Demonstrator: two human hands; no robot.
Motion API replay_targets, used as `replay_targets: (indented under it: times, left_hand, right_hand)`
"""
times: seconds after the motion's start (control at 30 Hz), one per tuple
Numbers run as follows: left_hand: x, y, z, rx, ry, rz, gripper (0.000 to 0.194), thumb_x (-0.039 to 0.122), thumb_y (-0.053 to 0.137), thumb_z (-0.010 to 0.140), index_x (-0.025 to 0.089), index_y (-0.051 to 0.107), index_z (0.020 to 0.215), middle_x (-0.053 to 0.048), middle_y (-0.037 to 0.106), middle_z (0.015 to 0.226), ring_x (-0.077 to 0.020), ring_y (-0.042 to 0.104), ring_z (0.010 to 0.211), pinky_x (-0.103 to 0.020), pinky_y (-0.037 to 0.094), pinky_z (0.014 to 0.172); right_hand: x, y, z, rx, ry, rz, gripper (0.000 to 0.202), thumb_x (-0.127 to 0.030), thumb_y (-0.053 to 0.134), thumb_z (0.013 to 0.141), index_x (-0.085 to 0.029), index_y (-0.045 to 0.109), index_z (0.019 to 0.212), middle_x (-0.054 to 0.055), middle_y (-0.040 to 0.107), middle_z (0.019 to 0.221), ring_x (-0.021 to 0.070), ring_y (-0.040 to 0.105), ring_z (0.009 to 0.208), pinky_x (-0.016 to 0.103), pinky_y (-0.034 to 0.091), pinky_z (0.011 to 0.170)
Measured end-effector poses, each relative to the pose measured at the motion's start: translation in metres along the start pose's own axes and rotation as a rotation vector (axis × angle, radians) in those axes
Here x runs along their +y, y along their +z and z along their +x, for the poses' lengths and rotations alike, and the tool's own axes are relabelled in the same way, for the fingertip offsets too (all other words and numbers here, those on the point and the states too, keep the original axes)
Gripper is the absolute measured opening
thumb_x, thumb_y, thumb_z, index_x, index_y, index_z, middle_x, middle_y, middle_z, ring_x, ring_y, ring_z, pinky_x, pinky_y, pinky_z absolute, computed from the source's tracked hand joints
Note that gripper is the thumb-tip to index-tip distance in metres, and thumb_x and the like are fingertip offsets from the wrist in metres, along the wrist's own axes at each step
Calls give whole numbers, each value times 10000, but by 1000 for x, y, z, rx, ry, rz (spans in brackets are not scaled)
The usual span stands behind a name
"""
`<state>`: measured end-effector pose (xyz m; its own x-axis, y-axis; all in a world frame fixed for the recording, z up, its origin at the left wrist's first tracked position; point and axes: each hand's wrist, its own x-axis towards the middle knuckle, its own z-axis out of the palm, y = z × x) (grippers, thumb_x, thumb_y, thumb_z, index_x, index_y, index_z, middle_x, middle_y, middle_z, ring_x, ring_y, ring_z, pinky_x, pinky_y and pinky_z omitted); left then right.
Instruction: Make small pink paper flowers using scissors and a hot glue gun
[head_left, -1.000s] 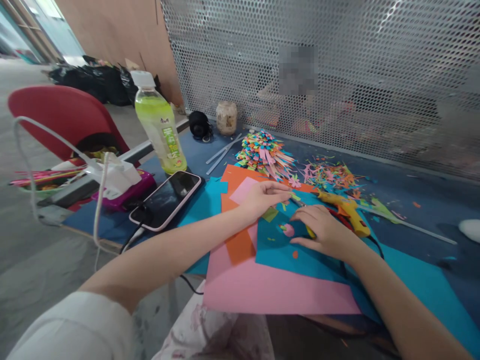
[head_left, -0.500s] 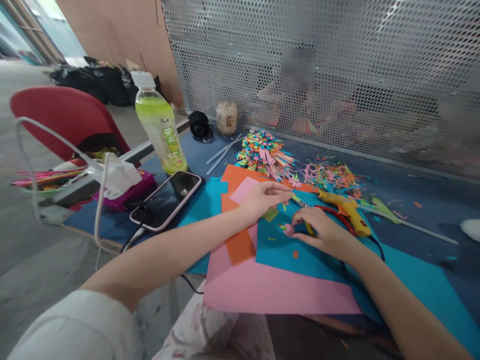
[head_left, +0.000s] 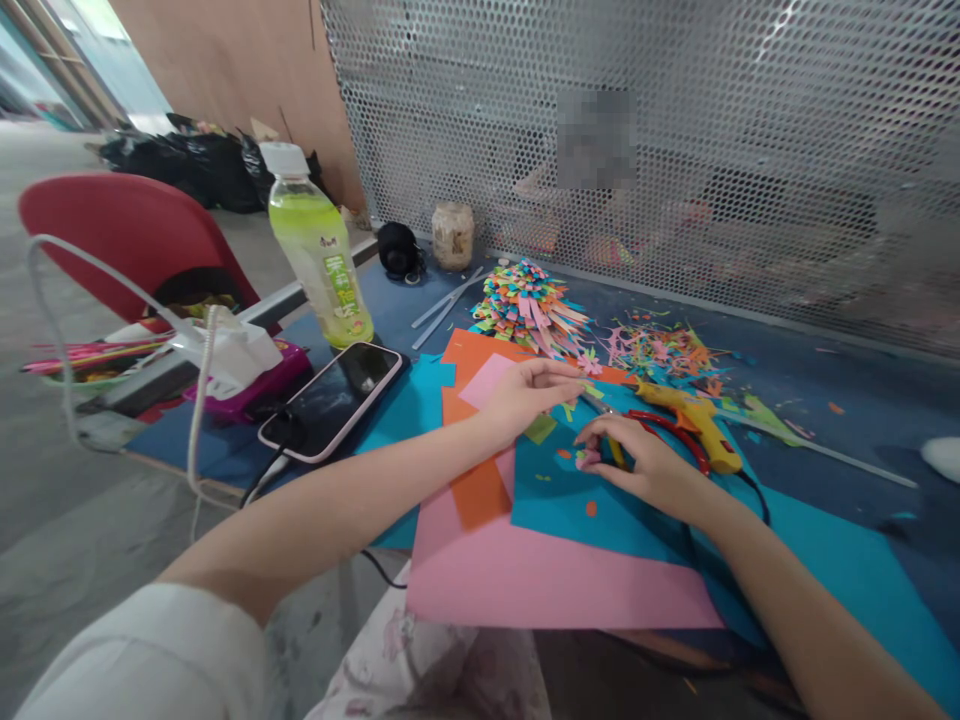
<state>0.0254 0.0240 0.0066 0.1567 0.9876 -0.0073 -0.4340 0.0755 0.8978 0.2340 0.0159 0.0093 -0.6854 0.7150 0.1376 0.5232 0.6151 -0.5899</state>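
Over the blue paper sheet [head_left: 600, 525], my left hand [head_left: 532, 392] is closed in a pinch, its fingers long and nearly straight. A small yellow-green paper strip [head_left: 592, 393] shows at its fingertips. My right hand [head_left: 637, 460] pinches small pink paper bits [head_left: 587, 460] with a touch of green among them, just above the sheet. Red- and yellow-handled scissors [head_left: 667, 425] lie partly under my right hand, blades toward my left fingertips. Orange scraps [head_left: 591, 509] and a green paper square [head_left: 540, 430] lie on the sheet.
A fringed multicoloured paper cone [head_left: 529, 310] stands behind the hands, beside a heap of paper shreds [head_left: 664, 350]. A yellow glue gun [head_left: 697, 425] lies right. Left are a phone [head_left: 337, 400], a drink bottle [head_left: 322, 255] and a purple tissue box [head_left: 255, 385]. Perforated metal [head_left: 675, 120] rises behind.
My right hand has shifted slightly right with the pink paper bits, and an orange scrap now shows where they were. My left hand has barely moved.
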Motion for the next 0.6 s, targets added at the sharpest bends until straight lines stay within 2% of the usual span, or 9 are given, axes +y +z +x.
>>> replay_targets:
  times: [0.17, 0.33, 0.47, 0.6]
  left_hand:
    - [3, 0, -2, -2, 23, -41, 281, 218, 906, 651, 145, 714, 843, -7, 755, 771, -85, 681, 669, -224, 546, 734]
    - [3, 0, -3, -27, 64, -62, 372, 301, 940, 604, 149, 721, 863, -22, 769, 809, -105, 707, 720, -243, 557, 776]
    - [-1, -1, -4, -111, 110, -49, 384, 335, 932, 619, 152, 729, 889, -40, 784, 866, -132, 735, 812, -265, 558, 824]
    - [-6, -1, -4, -214, 133, 14, 374, 358, 911, 654, 145, 719, 894, -61, 790, 913, -157, 750, 893, -288, 559, 861]
  right_hand:
    - [5, 1, -1, 64, 46, 68, 123, -334, 663, 864, -241, 641, 942, 54, 687, 897, 224, 679, 829, 400, 553, 795]
    - [11, 2, 2, 188, 189, 335, 331, -488, 764, 774, -262, 601, 953, 56, 704, 974, 238, 740, 831, 421, 597, 826]
    - [13, 1, 5, 223, 285, 534, 418, -538, 828, 696, -279, 576, 906, 3, 708, 833, 203, 719, 670, 403, 610, 740]
    - [10, -1, 7, 193, 336, 655, 498, -593, 864, 622, -284, 566, 875, -8, 735, 781, 204, 712, 636, 413, 612, 731]
